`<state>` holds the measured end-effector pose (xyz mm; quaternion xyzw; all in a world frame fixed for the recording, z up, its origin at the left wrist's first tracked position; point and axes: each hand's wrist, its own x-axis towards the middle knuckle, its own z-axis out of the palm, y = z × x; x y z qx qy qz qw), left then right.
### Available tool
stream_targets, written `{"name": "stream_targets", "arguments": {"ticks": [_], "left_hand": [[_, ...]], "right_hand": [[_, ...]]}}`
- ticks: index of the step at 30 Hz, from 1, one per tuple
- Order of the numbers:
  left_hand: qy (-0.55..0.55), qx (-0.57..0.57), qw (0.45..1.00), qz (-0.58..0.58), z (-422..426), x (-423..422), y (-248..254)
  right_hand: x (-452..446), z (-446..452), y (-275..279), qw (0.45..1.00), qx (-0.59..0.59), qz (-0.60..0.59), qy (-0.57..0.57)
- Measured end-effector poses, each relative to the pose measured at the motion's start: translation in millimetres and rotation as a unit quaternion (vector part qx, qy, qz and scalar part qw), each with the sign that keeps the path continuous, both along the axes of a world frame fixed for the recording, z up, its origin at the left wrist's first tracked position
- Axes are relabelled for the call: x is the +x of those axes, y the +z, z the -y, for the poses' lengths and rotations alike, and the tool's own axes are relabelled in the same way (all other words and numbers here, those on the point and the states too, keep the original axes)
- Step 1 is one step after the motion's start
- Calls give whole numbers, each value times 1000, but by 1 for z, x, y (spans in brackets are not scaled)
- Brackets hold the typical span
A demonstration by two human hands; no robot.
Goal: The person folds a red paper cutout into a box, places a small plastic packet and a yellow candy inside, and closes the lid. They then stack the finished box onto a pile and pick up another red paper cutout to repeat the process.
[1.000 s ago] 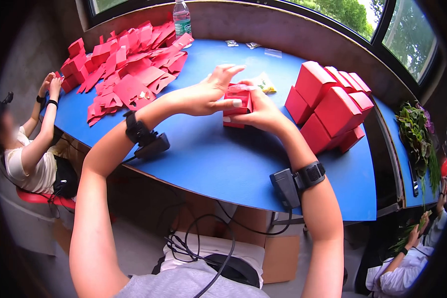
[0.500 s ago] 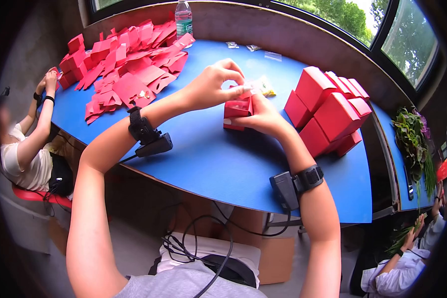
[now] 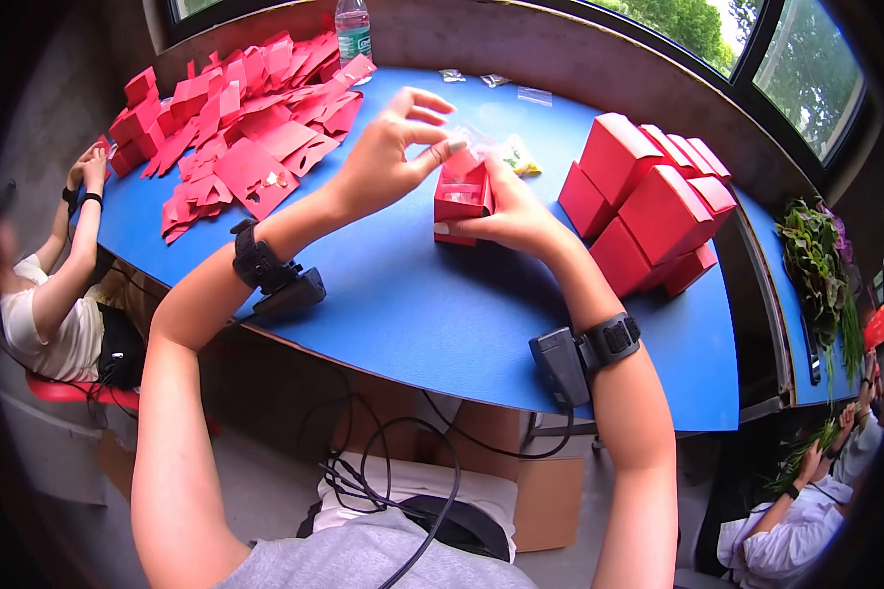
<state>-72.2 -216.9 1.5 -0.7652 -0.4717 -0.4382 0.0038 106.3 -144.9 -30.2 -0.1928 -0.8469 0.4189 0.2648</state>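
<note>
Red box [image 3: 462, 209] clamped, our right hand [image 3: 523, 212] slants inward. Our left hand [image 3: 391, 147] hovers, curled; its grip we cannot tell.

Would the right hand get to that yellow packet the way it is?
Probably not without letting go: the right hand is holding the red box. The yellow packet lies close by, though, with nothing obvious between.

The blue worktop [image 3: 432, 324] bears a heap of red card pieces [image 3: 255, 177] at left and stacked red boxes [image 3: 666, 211] at right — between them, a yellow-marked packet [image 3: 523, 158]; small packets [image 3: 452, 76] lie along the back, near an upright bottle [image 3: 354, 34].
</note>
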Motion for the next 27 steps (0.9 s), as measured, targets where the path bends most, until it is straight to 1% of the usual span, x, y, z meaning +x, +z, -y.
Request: {"name": "stream_targets", "arguments": {"ticks": [1, 2, 4, 5, 6, 8, 10, 12, 14, 15, 16, 18, 19, 20, 22, 23, 24, 25, 26, 27], "left_hand": [[28, 58, 998, -2, 2, 0, 1], [29, 56, 998, -2, 3, 0, 0], [-10, -39, 999, -22, 3, 1, -2], [-39, -27, 999, -1, -1, 3, -7], [-40, -23, 999, 0, 0, 4, -5], [-30, -61, 997, -35, 1, 7, 2], [-45, -52, 997, -37, -4, 4, 3], [-30, -109, 993, -35, -5, 2, 4], [-2, -92, 993, -72, -3, 3, 5], [20, -70, 995, -73, -2, 8, 3], [19, -68, 995, -73, 0, 11, 3], [74, -70, 988, -115, 4, 15, 7], [79, -96, 976, -179, 5, 14, 6], [81, -96, 976, -178, 6, 13, 8], [44, -155, 930, -330, 7, 15, 18], [50, -191, 914, -355, 8, 19, 23], [50, -193, 913, -355, 6, 21, 24], [40, -211, 904, -371, 3, 21, 26], [29, -227, 893, -387, 0, 20, 28], [21, -221, 894, -389, -3, 18, 29]], "right_hand": [[0, -1, -2, 1000, -2, -1, 0], [-1, -3, -4, 1000, -2, -13, 10], [-3, -4, -5, 999, 1, -24, 22], [-2, -4, -4, 1000, 1, -17, 24], [-1, -4, -3, 1000, 2, -8, 24], [1, -1, -1, 1000, 9, -8, 15], [-1, 0, 0, 1000, 6, -12, 26], [-1, -1, -3, 999, 2, -20, 25], [0, 0, -1, 1000, 2, -18, 14], [-1, 0, -4, 999, 1, -38, 13], [0, 0, -4, 999, 2, -37, 12], [0, -1, 0, 1000, -14, -12, 18], [-1, 0, 1, 1000, -13, -12, 19], [-1, 0, 1, 1000, -1, -14, 21], [-1, 2, 0, 1000, 8, -17, 23], [-2, 2, 0, 999, 9, -20, 25], [-2, 3, 1, 999, 9, -23, 27], [-1, 5, 4, 999, -17, -22, 35], [-1, 5, 3, 999, -17, -22, 36], [-2, 3, 1, 999, -14, -20, 35]]}}
